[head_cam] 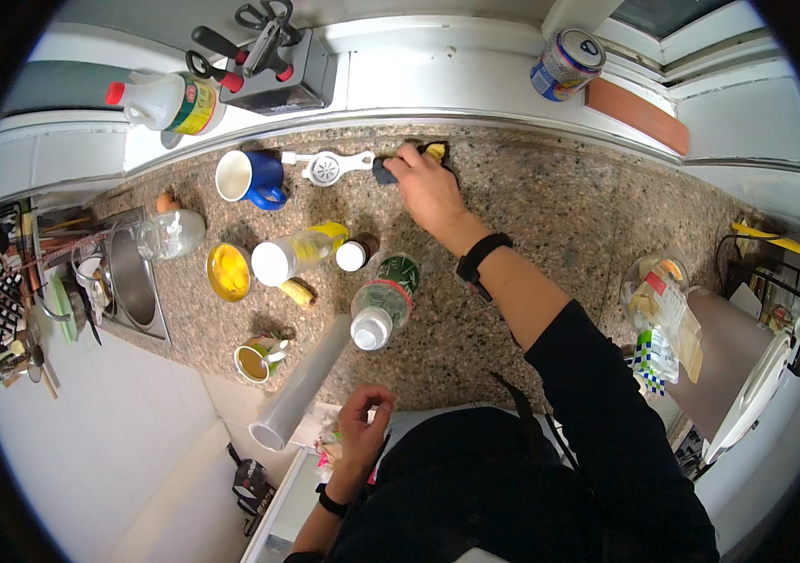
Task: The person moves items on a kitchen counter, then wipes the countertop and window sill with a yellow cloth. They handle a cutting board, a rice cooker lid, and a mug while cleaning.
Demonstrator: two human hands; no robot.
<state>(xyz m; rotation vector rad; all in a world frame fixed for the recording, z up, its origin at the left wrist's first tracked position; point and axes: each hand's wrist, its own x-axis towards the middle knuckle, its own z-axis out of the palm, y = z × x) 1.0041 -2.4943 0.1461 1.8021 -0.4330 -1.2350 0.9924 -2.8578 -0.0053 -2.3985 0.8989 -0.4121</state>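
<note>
My right hand (428, 186) reaches to the back of the granite counter (533, 204) and grips a dark and yellow cloth (435, 150). The cloth lies just right of the handle of a white plastic egg separator (329, 167). A blue mug (259, 179) stands further left. My left hand (366, 415) hangs by the counter's front edge with its fingers loosely curled, and I see nothing in it. Close to it, a roll of clear plastic (301, 383) juts over the edge. A green-labelled bottle (384, 299) stands behind the roll, beside a small white-capped bottle (354, 255).
To the left are a metal bowl of egg yolks (229, 272), a yellow-labelled bottle (294, 255), a cup of brown liquid (255, 360), a glass jar (178, 234) and a sink (134, 274). A knife block (287, 77) and a can (565, 67) stand on the sill. Food packets (660, 310) lie right.
</note>
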